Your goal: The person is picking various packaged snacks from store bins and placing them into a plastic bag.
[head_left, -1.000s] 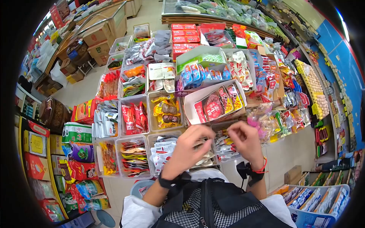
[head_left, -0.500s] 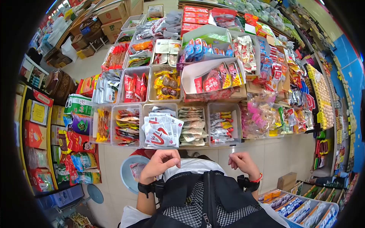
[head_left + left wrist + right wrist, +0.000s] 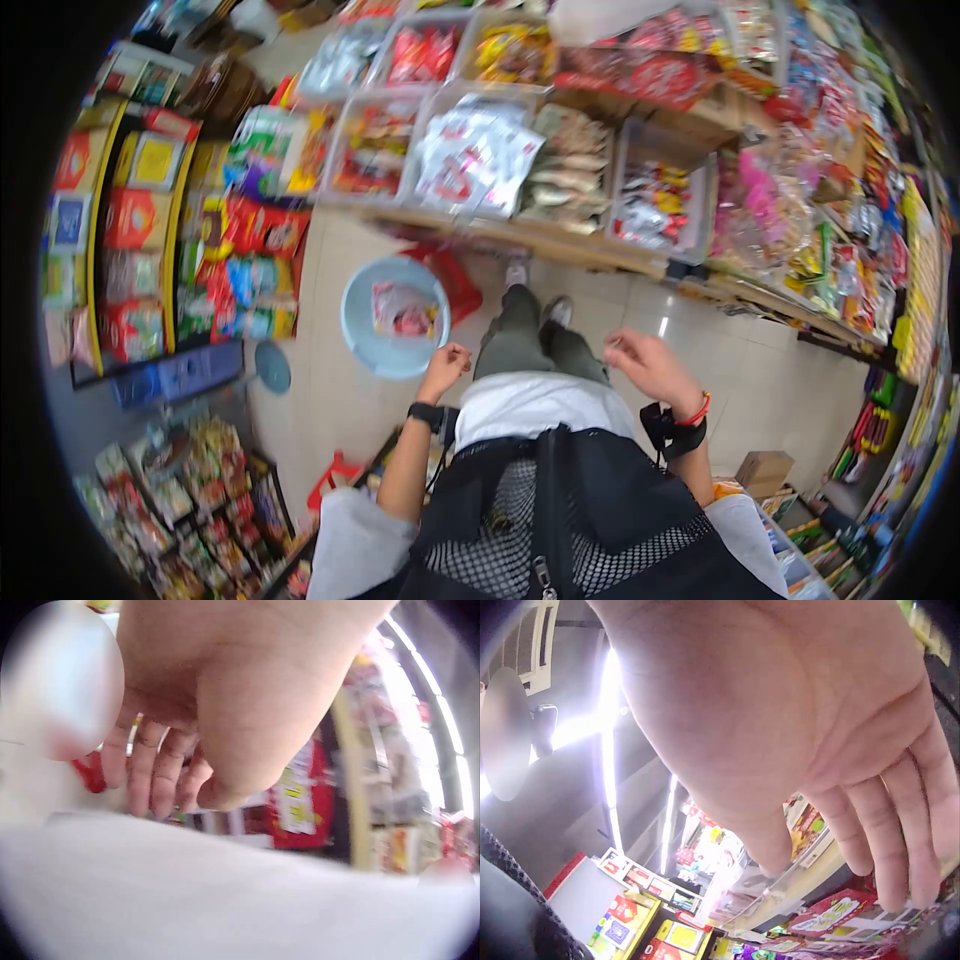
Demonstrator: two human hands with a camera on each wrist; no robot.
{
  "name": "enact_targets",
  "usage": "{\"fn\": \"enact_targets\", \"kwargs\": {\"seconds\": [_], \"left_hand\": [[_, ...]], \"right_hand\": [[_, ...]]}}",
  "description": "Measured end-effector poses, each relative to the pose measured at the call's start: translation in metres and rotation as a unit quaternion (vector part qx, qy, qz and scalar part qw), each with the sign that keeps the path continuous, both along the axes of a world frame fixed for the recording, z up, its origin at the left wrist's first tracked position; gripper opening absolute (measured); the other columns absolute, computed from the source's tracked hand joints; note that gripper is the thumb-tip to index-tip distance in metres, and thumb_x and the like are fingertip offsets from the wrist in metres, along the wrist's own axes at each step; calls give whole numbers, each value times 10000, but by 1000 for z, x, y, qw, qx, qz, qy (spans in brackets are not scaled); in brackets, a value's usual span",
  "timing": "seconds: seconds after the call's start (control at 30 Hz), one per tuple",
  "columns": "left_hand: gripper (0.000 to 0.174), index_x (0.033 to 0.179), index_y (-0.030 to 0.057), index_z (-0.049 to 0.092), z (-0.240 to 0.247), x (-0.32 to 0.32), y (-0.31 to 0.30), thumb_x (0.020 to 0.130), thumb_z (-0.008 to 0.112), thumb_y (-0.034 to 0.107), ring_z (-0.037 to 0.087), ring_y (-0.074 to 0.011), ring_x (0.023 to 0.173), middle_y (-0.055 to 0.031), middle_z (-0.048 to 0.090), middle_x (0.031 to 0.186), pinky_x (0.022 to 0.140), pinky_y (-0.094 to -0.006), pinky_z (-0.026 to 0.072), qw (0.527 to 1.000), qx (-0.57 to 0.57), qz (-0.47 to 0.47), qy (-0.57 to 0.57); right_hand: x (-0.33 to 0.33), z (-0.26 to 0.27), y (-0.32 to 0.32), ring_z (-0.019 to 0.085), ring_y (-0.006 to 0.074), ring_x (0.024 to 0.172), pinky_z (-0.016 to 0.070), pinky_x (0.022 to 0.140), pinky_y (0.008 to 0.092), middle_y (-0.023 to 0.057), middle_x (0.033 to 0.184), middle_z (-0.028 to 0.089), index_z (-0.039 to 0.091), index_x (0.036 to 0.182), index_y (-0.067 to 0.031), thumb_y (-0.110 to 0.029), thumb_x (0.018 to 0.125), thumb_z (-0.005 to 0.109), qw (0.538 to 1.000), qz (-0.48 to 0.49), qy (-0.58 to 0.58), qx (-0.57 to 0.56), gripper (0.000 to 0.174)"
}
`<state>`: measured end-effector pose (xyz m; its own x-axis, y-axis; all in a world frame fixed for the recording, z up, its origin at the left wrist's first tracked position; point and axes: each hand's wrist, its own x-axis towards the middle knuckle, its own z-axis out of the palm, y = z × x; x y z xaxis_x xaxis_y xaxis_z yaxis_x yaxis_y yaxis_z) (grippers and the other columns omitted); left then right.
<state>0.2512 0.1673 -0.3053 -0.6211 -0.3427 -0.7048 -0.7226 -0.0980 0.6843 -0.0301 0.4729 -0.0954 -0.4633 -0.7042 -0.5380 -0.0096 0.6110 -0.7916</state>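
Observation:
My left hand (image 3: 443,373) hangs in front of the body, close to a light blue basin (image 3: 352,318) on the floor, and holds nothing. In the left wrist view its fingers (image 3: 166,769) are loosely extended beside white cloth. A flat package (image 3: 405,308) with red and pink print lies in the basin. My right hand (image 3: 655,368) is held out at the other side of the waist, over the tiled floor. The right wrist view shows its fingers (image 3: 877,825) nearly straight, with an empty palm.
Ahead, a display table (image 3: 440,228) bears clear bins of packaged snacks, among them silver-white packets (image 3: 475,160). A red object (image 3: 450,280) stands behind the basin. Shelves of bags (image 3: 140,230) line the left. A cardboard box (image 3: 764,472) sits on the floor at right.
Both hands have come down and apart from in front of the snack bins to waist height. The head view has tilted downward, so the table sits higher and the basin and legs show more.

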Motion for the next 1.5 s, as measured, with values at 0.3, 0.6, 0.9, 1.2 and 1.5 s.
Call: {"fn": "enact_targets", "kwargs": {"seconds": [0.3,0.6,0.9,1.2,1.5], "left_hand": [[149,886,5,705,-39,246,69,881,596,107,583,-137,562,-59,646,693,487,-304,471,954,93,154,-240],[276,1152,-7,649,-35,178,-13,996,563,203,695,-141,785,-68,713,909,634,-282,568,976,74,204,3],[191,1048,-26,688,-67,52,-72,971,565,97,702,-146,754,-96,739,842,640,-321,559,971,-73,200,110],[342,1213,9,627,-141,5,-114,890,580,110,627,-432,1051,-223,667,1119,922,-485,500,937,-305,23,-166],[440,1315,38,579,-175,21,-134,876,576,73,554,-431,1196,-250,537,1368,1016,-482,461,890,-444,-3,-102]], "right_hand": [[46,-16,-1,696,177,858,543,790,301,116,905,713,616,1108,46,-192,990,599,992,-73,-103,-24,266],[119,-151,-142,667,157,716,554,678,294,69,799,677,637,1028,6,-208,971,608,974,8,-223,-32,224],[181,-314,-285,688,170,814,542,752,320,92,874,721,680,1071,10,-153,941,606,995,82,-32,-45,222],[195,-356,-345,650,451,982,536,844,500,251,1117,657,634,1139,-1,-183,867,651,992,47,118,13,328],[221,-378,-368,667,451,948,557,790,511,276,1147,611,556,1184,21,-282,850,715,971,113,165,127,479]]}}
